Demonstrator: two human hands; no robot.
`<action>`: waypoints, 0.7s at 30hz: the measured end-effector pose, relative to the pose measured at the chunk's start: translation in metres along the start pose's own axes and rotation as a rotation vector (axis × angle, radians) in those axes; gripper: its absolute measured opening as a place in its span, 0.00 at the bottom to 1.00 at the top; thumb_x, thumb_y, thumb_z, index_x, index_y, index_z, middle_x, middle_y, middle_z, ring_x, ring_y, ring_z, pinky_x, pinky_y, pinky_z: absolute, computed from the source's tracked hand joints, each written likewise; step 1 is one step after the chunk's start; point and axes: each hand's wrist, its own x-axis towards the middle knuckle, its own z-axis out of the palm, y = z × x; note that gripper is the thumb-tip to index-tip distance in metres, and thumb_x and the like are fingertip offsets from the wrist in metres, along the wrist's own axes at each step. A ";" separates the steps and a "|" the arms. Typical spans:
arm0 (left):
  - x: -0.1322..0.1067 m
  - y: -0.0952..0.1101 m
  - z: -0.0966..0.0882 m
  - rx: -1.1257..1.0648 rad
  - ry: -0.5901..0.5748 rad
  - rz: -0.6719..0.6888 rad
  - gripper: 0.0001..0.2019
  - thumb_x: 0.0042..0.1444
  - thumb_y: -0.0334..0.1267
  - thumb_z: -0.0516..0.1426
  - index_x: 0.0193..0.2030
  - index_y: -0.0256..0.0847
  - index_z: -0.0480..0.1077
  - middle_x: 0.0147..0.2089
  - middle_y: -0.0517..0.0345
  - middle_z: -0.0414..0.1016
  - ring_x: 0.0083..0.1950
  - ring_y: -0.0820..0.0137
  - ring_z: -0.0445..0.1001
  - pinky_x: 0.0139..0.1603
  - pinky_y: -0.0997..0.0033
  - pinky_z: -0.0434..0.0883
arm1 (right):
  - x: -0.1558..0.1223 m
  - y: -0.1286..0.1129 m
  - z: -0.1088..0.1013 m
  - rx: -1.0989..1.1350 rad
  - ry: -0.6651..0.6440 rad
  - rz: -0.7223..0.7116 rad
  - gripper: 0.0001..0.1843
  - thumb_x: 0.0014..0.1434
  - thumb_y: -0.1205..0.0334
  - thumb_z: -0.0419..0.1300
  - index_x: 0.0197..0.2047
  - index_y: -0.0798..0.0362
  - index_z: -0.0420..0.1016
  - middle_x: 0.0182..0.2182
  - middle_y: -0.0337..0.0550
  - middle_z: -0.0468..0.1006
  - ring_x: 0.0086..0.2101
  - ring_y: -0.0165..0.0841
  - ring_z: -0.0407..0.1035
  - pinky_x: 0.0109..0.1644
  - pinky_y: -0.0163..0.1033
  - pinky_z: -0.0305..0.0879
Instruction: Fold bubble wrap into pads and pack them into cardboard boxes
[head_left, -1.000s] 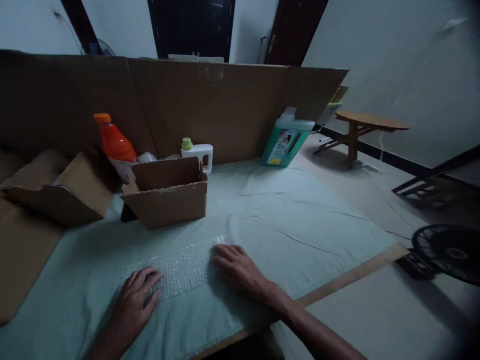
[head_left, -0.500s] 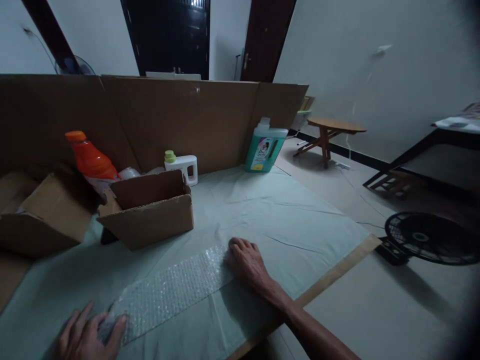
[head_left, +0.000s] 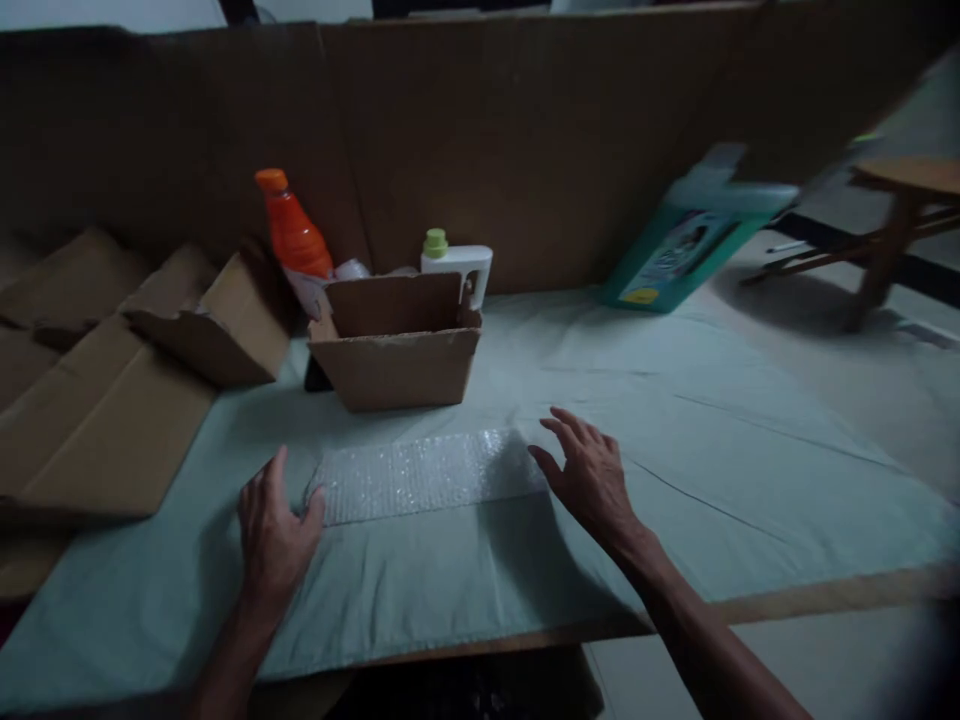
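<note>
With our left hand (head_left: 274, 530) and right hand (head_left: 592, 480) spread, apparently empty, we should smooth the bubble wrap (head_left: 427, 475) evenly outward.

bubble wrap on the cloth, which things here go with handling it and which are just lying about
In use, it seems:
bubble wrap, lying on the cloth
left hand, at its left end
right hand, at its right end

Apparently just lying about:
open cardboard box
orange-capped bottle
white bottle
green jug
</note>
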 end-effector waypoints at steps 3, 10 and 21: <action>-0.002 0.035 0.010 -0.051 -0.126 0.206 0.27 0.63 0.38 0.54 0.69 0.40 0.58 0.67 0.38 0.64 0.69 0.50 0.62 0.66 0.45 0.63 | 0.006 -0.044 0.011 0.076 -0.097 -0.203 0.18 0.65 0.61 0.56 0.57 0.53 0.73 0.61 0.57 0.72 0.57 0.50 0.68 0.56 0.56 0.64; -0.009 0.028 0.019 -0.014 -0.605 0.448 0.27 0.67 0.43 0.52 0.72 0.44 0.56 0.75 0.49 0.56 0.76 0.54 0.52 0.74 0.41 0.50 | 0.000 -0.058 0.048 0.154 -0.352 -0.499 0.23 0.67 0.58 0.55 0.64 0.51 0.70 0.66 0.54 0.68 0.64 0.48 0.62 0.63 0.56 0.60; -0.027 -0.027 0.003 0.062 -0.137 -0.036 0.14 0.60 0.45 0.57 0.45 0.39 0.75 0.54 0.41 0.74 0.60 0.49 0.68 0.62 0.45 0.67 | 0.017 0.012 0.019 -0.006 -0.190 -0.145 0.21 0.64 0.57 0.58 0.58 0.54 0.73 0.59 0.57 0.76 0.56 0.50 0.71 0.54 0.56 0.68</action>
